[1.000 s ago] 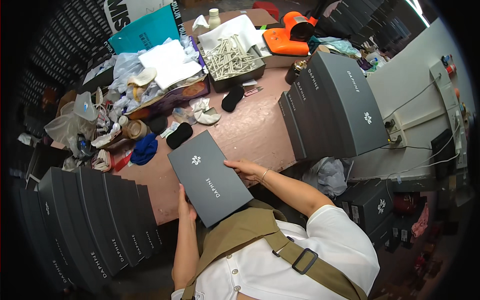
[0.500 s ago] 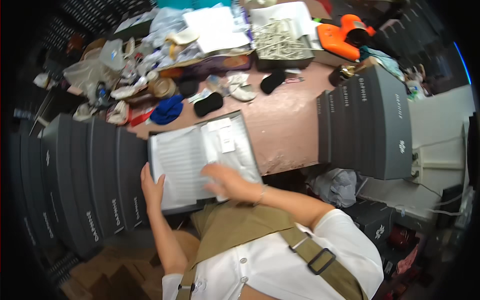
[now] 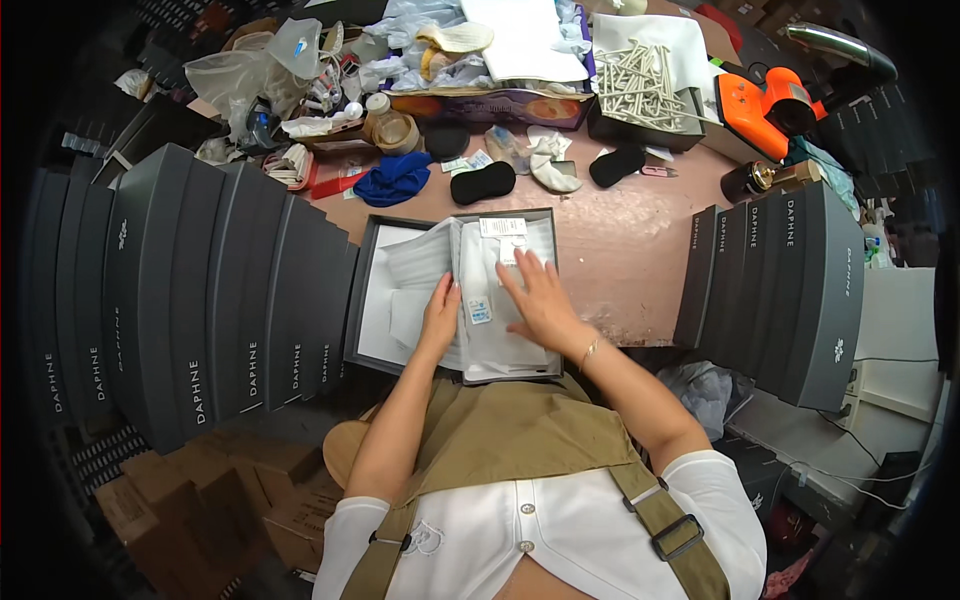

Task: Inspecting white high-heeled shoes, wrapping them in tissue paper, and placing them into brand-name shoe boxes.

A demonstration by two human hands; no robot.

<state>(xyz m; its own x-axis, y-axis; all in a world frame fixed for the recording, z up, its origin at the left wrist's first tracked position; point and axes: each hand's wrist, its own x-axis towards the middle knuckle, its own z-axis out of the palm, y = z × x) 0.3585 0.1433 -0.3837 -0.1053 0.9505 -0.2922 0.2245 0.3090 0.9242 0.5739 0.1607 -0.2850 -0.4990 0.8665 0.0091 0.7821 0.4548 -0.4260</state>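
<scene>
A dark grey open shoebox (image 3: 368, 250) lies on the table in front of me, lined with white tissue paper (image 3: 420, 255). Over the box's middle, my left hand (image 3: 438, 320) has its fingers closed on the edge of the tissue, which stands in a fold there. My right hand (image 3: 548, 308) is spread, fingers apart, on the right half of the tissue. Near its fingertips lie white paper tags (image 3: 503, 228), and a small blue-and-white sachet (image 3: 479, 310) sits between the hands. What the tissue covers is hidden.
Stacked grey shoeboxes stand at left (image 3: 215, 300) and right (image 3: 780, 290). Behind the box are black pads (image 3: 483, 183), a blue cloth (image 3: 393, 180), a jar (image 3: 395, 132), a tray of pale sticks (image 3: 640, 85) and an orange device (image 3: 750, 110).
The left hand has moved from the box's left edge to its middle, and the tissue has shifted right, baring the left bottom. The right hand has moved rightward and spread out.
</scene>
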